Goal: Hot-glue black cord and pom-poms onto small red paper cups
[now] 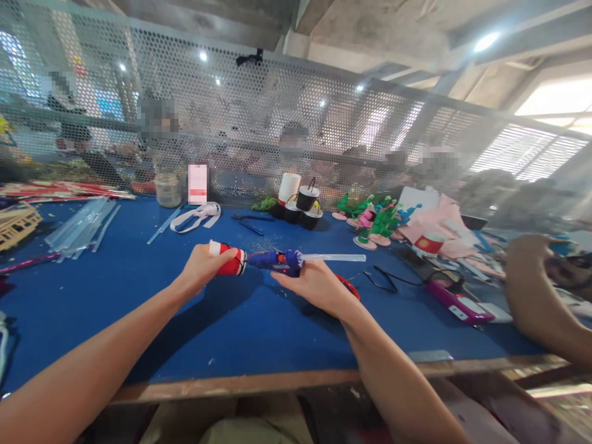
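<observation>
My left hand [203, 266] grips a small red and white cup-shaped piece [230, 259] above the blue table [139, 308]. My right hand [314, 285] holds a blue glue gun [277, 259] with a clear glue stick [333, 258] sticking out of its back toward the right. The gun's nozzle points left at the red piece and touches it or nearly does. A red object [349, 287] lies under my right hand, mostly hidden.
Clear glue sticks [81, 225] lie at the left. Black little buckets [303, 206], a white cup [289, 185], green and pink craft figures [377, 222] and a pink tool [456, 302] sit further back and right. Another person's arm [536, 296] rests at the right edge. A mesh screen [277, 123] backs the table.
</observation>
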The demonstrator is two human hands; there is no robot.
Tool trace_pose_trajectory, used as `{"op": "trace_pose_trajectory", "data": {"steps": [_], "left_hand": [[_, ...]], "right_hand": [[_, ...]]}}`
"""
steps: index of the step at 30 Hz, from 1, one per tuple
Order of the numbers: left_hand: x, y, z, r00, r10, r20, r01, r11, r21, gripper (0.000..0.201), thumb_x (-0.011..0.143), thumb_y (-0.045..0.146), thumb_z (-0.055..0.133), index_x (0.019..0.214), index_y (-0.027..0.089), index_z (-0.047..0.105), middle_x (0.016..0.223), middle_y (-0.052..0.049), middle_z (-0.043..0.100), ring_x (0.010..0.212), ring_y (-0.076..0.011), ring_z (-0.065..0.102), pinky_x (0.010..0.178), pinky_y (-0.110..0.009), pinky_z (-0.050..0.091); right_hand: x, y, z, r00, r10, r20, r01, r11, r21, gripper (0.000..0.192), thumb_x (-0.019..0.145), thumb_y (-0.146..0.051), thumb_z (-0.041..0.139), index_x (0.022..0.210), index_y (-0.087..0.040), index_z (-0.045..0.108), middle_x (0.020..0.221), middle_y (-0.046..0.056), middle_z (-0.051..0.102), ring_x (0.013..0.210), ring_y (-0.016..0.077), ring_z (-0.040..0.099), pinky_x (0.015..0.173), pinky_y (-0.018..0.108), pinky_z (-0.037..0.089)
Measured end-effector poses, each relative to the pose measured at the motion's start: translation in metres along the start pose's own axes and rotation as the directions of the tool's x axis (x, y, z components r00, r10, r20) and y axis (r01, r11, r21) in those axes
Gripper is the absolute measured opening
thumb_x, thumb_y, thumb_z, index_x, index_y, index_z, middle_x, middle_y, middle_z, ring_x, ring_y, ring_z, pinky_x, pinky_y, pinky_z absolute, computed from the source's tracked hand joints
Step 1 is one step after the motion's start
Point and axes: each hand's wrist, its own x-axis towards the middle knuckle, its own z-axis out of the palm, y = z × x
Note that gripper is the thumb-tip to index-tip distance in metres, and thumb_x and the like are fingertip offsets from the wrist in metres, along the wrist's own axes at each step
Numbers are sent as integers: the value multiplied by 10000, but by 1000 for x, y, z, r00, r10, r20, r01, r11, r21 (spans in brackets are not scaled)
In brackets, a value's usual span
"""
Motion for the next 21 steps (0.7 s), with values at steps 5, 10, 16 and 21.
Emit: {"op": "trace_pose_trajectory", "data": {"steps": [5,10,16,21], "left_hand": [[-1,1,1,997,65,38,-68,994,86,287,570,404,639,526,122,608,438,23,498,434,-87,413,419,-210,297],[-4,3,2,991,119,61,-125,986,106,306,600,415,622,580,111,647,454,12,514,452,-92,411,431,-214,313],[-4,6,0,992,119,29,-122,985,126,277,581,388,633,555,112,642,447,22,497,444,-82,394,431,-211,318],[-4,6,1,990,130,48,-134,985,107,259,586,371,634,568,113,649,460,14,522,458,-92,426,442,-212,343]], "right_hand": [[1,-2,-2,999,37,-31,-36,999,27,167,706,-260,514,571,-170,473,478,-49,435,472,87,416,475,209,334],[4,0,-4,996,52,-73,-52,999,-2,213,698,-272,523,522,-181,446,440,-44,423,489,111,453,483,220,348],[2,1,-5,999,37,-36,-36,998,43,178,698,-257,527,547,-179,475,437,-49,429,462,99,442,466,211,347],[2,0,-5,998,35,-60,-33,999,38,170,695,-265,530,553,-176,501,444,-45,436,486,107,457,479,216,362]]}}
